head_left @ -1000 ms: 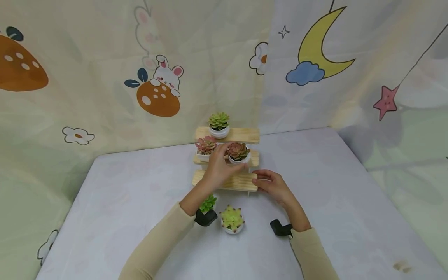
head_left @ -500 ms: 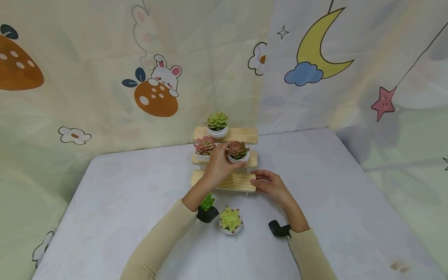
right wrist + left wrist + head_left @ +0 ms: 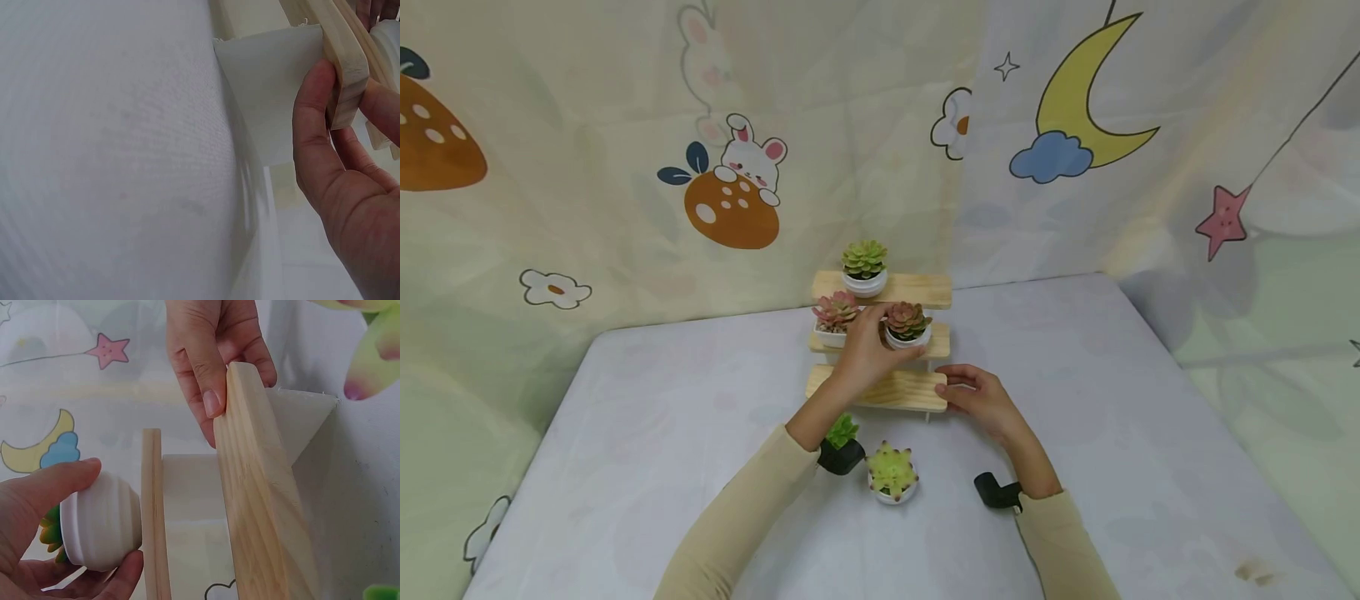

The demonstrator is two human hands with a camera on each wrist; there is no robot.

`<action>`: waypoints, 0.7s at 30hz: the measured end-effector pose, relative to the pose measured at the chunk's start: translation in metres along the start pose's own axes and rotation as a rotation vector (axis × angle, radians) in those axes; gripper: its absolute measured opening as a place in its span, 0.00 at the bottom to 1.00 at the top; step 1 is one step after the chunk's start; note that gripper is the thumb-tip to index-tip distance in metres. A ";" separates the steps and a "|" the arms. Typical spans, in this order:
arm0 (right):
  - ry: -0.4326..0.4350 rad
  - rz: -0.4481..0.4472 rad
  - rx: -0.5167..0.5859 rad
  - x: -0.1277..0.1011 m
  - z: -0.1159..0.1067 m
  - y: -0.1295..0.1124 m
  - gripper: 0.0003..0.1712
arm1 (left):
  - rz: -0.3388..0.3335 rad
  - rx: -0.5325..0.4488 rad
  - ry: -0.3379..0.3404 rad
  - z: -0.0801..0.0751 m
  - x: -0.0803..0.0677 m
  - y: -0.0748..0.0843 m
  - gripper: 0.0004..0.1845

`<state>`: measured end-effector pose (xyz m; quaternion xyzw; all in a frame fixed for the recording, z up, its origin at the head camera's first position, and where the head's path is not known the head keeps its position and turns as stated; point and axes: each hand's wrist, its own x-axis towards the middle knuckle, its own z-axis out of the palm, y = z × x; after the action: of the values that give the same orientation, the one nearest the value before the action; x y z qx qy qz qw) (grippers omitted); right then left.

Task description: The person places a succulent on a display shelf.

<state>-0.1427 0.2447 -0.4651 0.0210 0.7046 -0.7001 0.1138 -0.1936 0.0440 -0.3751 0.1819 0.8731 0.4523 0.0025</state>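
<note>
— What do you see behind the table (image 3: 647, 400)?

— You face a cloth backdrop (image 3: 587, 100) hung right behind it, printed with a rabbit on an orange strawberry (image 3: 733, 196), white flowers and, to the right of the rabbit, a yellow moon over a blue cloud (image 3: 1075, 108) and a pink star (image 3: 1225, 221).

— And the table itself?

— You look down on a pale lilac cloth covering it, evenly lit, with a small brownish stain (image 3: 1255, 572) near its right front edge.

— The shelf (image 3: 880, 387)?
— Pale natural wood; its pots (image 3: 908, 337) are white.
— The succulents?
— Reddish-brown (image 3: 907, 318), pink (image 3: 835, 310), green (image 3: 863, 257). The surface (image 3: 647, 433) is lilac-white, the sleeves (image 3: 737, 517) beige.
</note>
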 end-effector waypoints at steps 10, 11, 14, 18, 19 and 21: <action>-0.004 -0.001 -0.002 0.000 -0.003 0.002 0.26 | 0.017 0.009 0.002 0.003 0.003 -0.001 0.37; -0.002 0.001 0.000 0.001 -0.003 0.002 0.26 | 0.014 0.005 0.000 0.003 0.003 -0.001 0.37; -0.007 -0.002 0.000 0.001 -0.003 0.003 0.26 | -0.002 -0.012 -0.001 0.003 0.002 -0.002 0.38; -0.008 0.000 0.001 0.001 -0.001 0.002 0.26 | -0.013 -0.032 0.000 0.002 0.002 -0.003 0.39; -0.005 0.002 0.002 0.001 -0.001 0.001 0.26 | -0.012 -0.034 -0.002 0.002 0.002 -0.003 0.39; 0.000 0.004 0.004 0.000 0.000 0.001 0.26 | -0.008 -0.035 -0.004 0.002 0.001 -0.002 0.39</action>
<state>-0.1431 0.2451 -0.4658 0.0229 0.7031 -0.7013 0.1152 -0.1953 0.0452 -0.3782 0.1792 0.8657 0.4673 0.0092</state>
